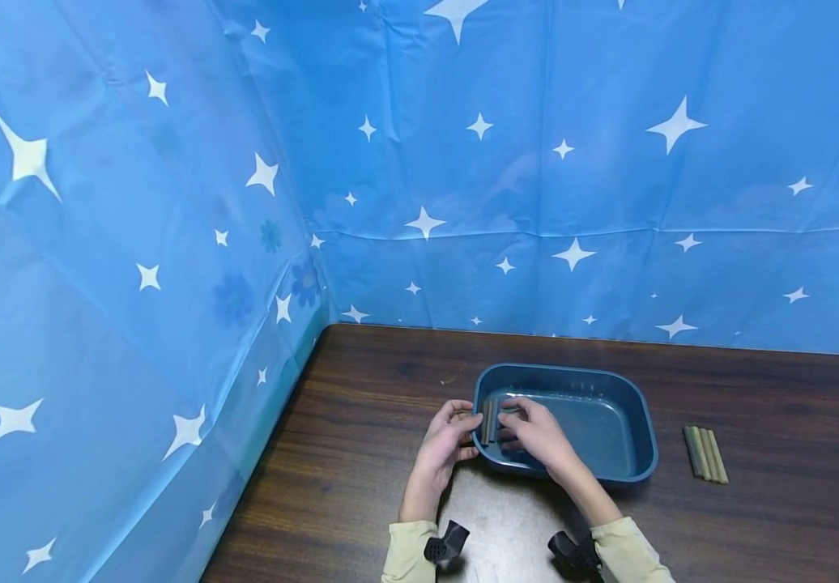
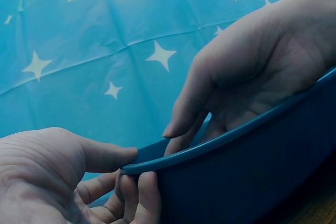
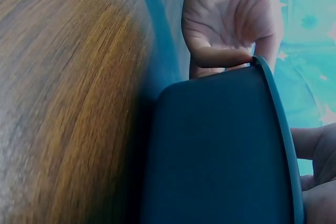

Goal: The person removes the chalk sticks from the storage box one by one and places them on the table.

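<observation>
A dark blue rectangular tub [image 1: 594, 374] rests on the table. My left hand [image 1: 447, 444] holds its left end, the thumb over the rim and the fingers against the outer wall, as the left wrist view shows. Dark brown sticks [image 1: 489, 423] stand side by side inside the tub, along its left wall. My right hand [image 1: 539, 436] reaches into the tub just right of these sticks, fingers bent loosely and thumb apart. Its fingertips lie beside the sticks; whether they touch is unclear. In the left wrist view the rim hides the right fingertips [image 2: 169, 129].
Several greenish sticks [image 1: 706, 455] lie side by side on the dark wooden table [image 1: 791, 421], right of the tub. Blue sheets [image 1: 609, 202] with white stars hang behind and to the left. Black wrist cameras [image 1: 447, 542] sit at both sleeves.
</observation>
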